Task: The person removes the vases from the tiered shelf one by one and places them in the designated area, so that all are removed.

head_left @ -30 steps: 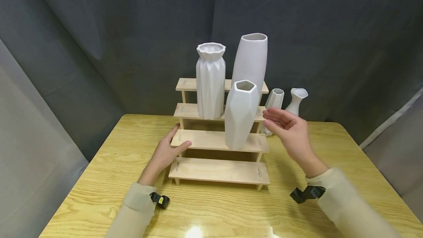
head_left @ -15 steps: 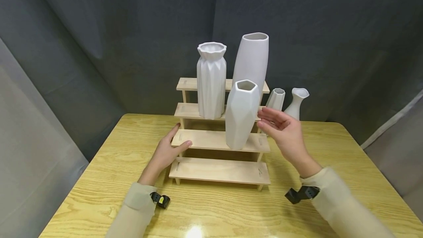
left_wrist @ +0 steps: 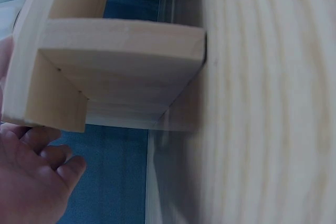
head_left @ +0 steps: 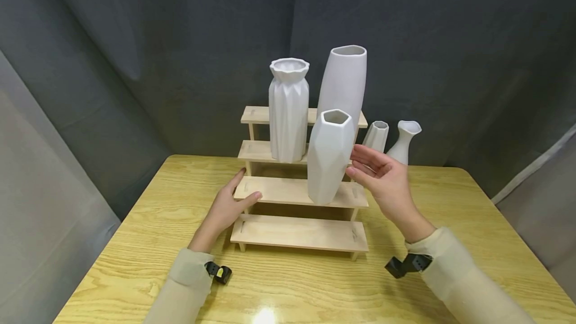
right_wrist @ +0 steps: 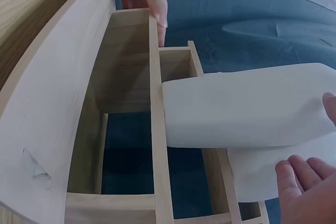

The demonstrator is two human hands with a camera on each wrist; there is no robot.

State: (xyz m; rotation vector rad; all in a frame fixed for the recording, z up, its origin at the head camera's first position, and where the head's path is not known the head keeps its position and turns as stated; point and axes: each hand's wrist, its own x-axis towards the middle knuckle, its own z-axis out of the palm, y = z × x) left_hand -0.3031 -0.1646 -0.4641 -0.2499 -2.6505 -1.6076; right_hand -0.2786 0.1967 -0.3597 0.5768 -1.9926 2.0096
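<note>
A four-step wooden display stand stands on the table. My left hand grips its left end, thumb on top of the second step from the bottom and fingers at the side. On that same step, toward the right, a white faceted vase with a five-sided mouth stands upright. My right hand is beside it with loosely bent fingers, thumb tip right at the vase's edge. In the right wrist view the right fingers lie close to the white vases. A pleated white vase stands one step higher.
Behind the faceted vase rises a tall smooth white vase. Two smaller vases, one ribbed and one with a flared neck, stand right of the stand, partly hidden by my right hand. A grey curtain hangs behind the table.
My right hand has moved left, from a gap beside the faceted vase to right at its edge. My left hand keeps its grip on the stand.
</note>
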